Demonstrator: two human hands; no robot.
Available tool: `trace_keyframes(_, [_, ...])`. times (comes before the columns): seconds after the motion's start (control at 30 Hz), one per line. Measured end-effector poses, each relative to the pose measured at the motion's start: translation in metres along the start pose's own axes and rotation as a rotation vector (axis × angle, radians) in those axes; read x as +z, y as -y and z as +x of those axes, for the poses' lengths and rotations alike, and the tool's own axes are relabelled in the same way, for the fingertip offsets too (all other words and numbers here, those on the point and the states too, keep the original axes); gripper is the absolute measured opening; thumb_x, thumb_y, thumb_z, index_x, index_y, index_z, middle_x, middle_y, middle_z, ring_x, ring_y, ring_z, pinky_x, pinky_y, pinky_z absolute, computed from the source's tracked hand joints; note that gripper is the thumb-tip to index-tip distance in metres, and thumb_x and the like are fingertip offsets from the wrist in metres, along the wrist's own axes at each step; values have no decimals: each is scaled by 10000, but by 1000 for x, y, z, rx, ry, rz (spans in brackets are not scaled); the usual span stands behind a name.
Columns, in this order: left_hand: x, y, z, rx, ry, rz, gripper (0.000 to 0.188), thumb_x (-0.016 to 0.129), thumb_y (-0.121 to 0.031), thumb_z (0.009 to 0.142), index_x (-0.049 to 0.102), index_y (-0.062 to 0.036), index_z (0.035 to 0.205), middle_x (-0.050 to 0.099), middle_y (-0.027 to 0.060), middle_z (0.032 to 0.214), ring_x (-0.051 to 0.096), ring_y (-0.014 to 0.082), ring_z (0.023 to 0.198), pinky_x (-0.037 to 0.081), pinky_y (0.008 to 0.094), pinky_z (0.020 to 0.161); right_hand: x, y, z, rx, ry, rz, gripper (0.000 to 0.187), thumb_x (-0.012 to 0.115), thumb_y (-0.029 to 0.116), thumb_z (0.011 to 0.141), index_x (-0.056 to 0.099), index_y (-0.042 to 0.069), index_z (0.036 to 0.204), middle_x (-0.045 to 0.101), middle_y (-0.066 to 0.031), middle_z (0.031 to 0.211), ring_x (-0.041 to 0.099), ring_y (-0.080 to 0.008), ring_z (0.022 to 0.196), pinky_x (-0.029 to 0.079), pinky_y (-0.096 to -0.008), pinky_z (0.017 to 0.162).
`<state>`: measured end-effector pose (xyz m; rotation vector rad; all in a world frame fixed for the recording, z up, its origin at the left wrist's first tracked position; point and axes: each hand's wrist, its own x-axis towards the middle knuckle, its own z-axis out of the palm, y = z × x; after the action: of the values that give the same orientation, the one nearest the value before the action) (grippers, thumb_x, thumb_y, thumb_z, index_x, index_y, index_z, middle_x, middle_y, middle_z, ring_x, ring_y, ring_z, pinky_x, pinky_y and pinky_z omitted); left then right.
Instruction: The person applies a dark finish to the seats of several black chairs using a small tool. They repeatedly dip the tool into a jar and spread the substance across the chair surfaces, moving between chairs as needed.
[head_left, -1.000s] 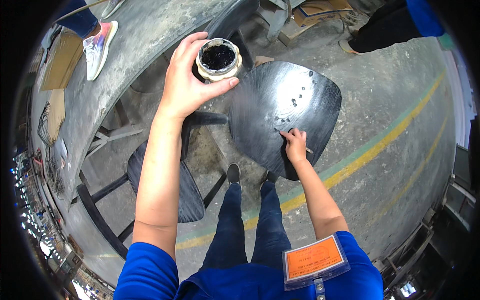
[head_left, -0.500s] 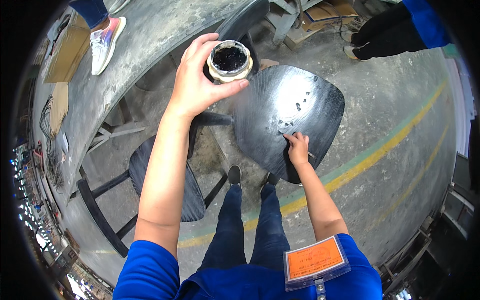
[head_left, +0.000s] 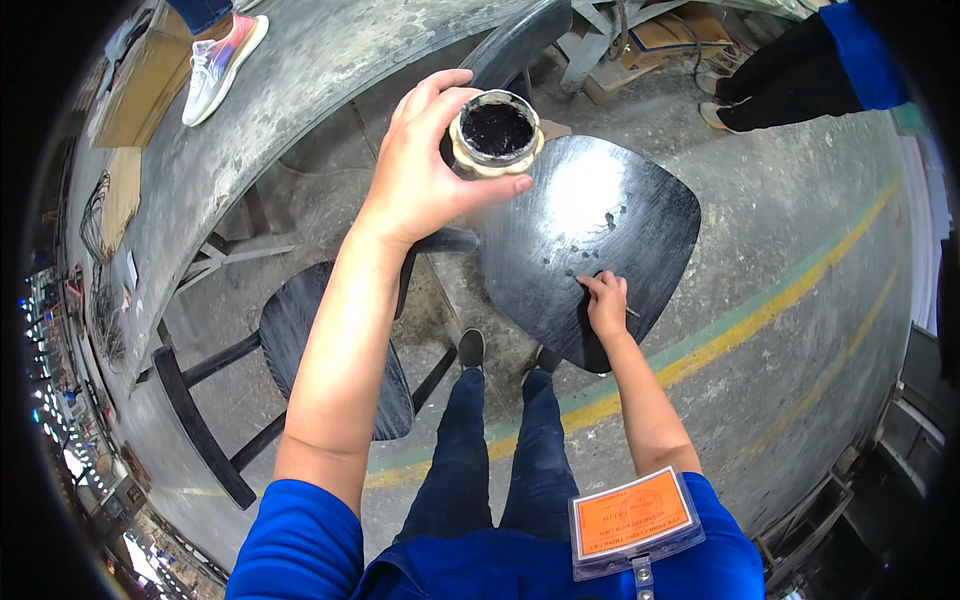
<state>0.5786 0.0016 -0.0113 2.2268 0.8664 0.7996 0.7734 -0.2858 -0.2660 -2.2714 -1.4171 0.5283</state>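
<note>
My left hand point(head_left: 415, 170) is wrapped round a small round jar point(head_left: 528, 160) of black paste, held mouth up, with smears on its rim and lumpy sides. Below and to the right lies the black wooden seat of a chair point(head_left: 655, 205), glossy where light hits it. Several small black dabs point(head_left: 610, 218) dot its surface. Low on the seat, my right hand point(head_left: 607, 305) has its fingers pinched together, fingertips at the surface beside a dab. A thin stick-like tool point(head_left: 632, 312) pokes out past that hand's right side; most of it is hidden by the hand.
A second dark chair point(head_left: 345, 350) lies at the left, behind my left forearm. A curved grey work surface point(head_left: 290, 90) sweeps along the upper left; a person's shoe point(head_left: 222, 75) rests on it. Another person's legs point(head_left: 790, 90) stand at upper right, near cardboard point(head_left: 675, 35).
The jar and my left hand have shifted right and slightly down. My right hand has moved a little right and down, its fingers drawn back; a dab now shows near the fingertips.
</note>
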Motion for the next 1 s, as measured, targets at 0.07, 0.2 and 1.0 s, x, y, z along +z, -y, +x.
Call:
trace_keyframes(0.07, [-1,-1,-2,-4,4,-10,649,893,-199,522,653,-38,1103,523,133,1341,533,265,1216,425,378,1021,-1,1,-1,-29,86,32,309,613,-33,768,758,177,943,580,-50,863,513,-302,865,460,-375,810])
trace_keyframes(0.2, [-2,-3,-1,-11,-14,-60,646,896,-188,517,656,-35,1097,524,138,1341,539,267,1210,428,376,1018,-4,4,17,-23,10,129,332,605,-63,777,754,150,982,561,-73,823,507,-290,829,427,-367,821])
trace_keyframes(1.0, [-2,2,-1,17,-18,-67,671,912,-262,518,652,-32,1092,535,144,1314,536,290,1201,438,397,1010,21,32,37,-40,-13,-50,320,583,3,801,758,193,988,550,-65,891,500,-307,893,472,-401,797])
